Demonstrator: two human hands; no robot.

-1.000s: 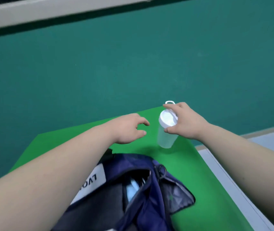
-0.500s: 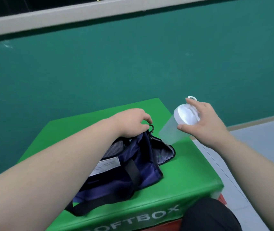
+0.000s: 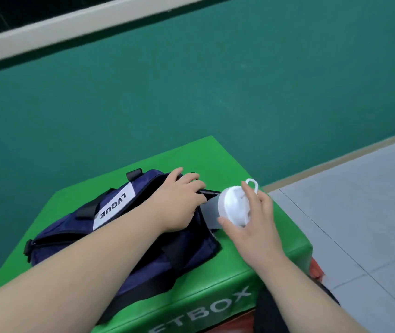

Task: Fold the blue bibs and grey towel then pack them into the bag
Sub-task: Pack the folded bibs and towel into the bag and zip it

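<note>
Head view: my left hand [image 3: 179, 203] pinches the navy fabric bag [image 3: 76, 227] at its right end; my right hand [image 3: 255, 224] grips a white-lidded translucent bottle [image 3: 232, 207] alongside.

**One head-worn view, angled forward and down**

A single wide-angle camera sits on the person's head and looks forward and down, close enough that both forearms run in from the bottom edge. The left hand [image 3: 179, 200] gripping the bag [image 3: 71, 224] and the right hand [image 3: 256, 224] holding the white-lidded bottle [image 3: 233, 207] fall just below mid-frame, over the green box [image 3: 211, 159]. The teal wall [image 3: 191, 92] fills the upper half, its pale ledge [image 3: 95, 20] slanting — the view is rolled. Grey floor [image 3: 360, 200] shows at the right.
</note>
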